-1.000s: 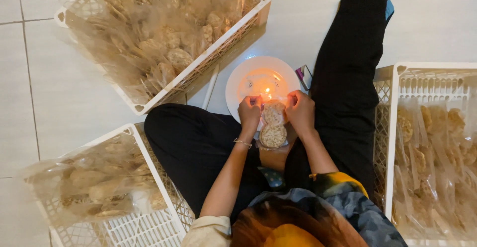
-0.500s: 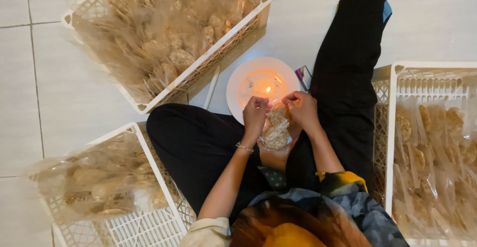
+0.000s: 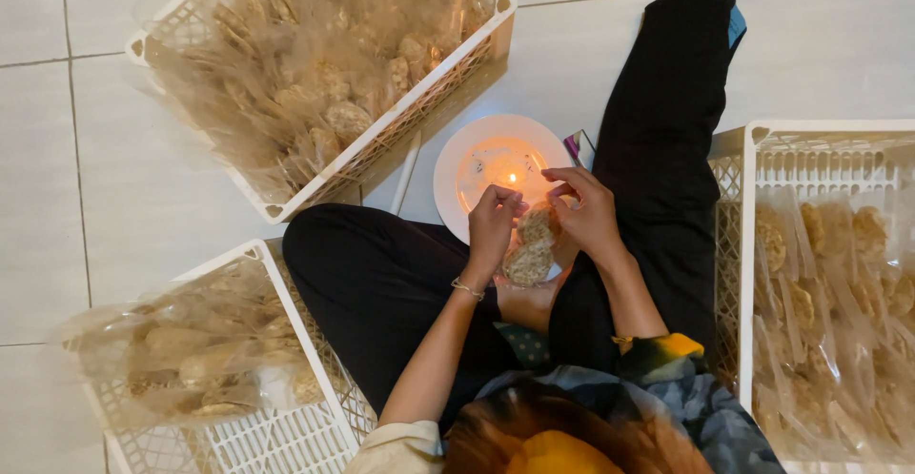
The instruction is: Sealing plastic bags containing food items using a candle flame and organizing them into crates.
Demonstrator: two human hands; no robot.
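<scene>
The tiled floor (image 3: 67, 198) carries three white plastic crates, each filled with clear bags of round crackers: one crate at the top (image 3: 324, 74), one at the lower left (image 3: 210, 369) and one at the right (image 3: 820, 293). The person sits among them with the legs in black trousers (image 3: 381, 283) spread on the floor.

Between the legs stands a white plate (image 3: 457, 164) with a small lit candle (image 3: 512, 179) in its middle.

Just below the plate, both hands hold one small clear bag of crackers (image 3: 529, 245). The left hand (image 3: 493, 226) has its fingers closed on the upper left edge of the bag, and the right hand (image 3: 586, 212) pinches the upper right edge between thumb and fingertips.

Compared with half a second ago, the bag now stands more upright and its open top has come nearer to the flame. One second ago it lay lower and flatter between the hands. The hands have also moved a little toward the plate. My judgement is that the bag mouth is being brought to the candle so that the plastic edge melts shut.
</scene>
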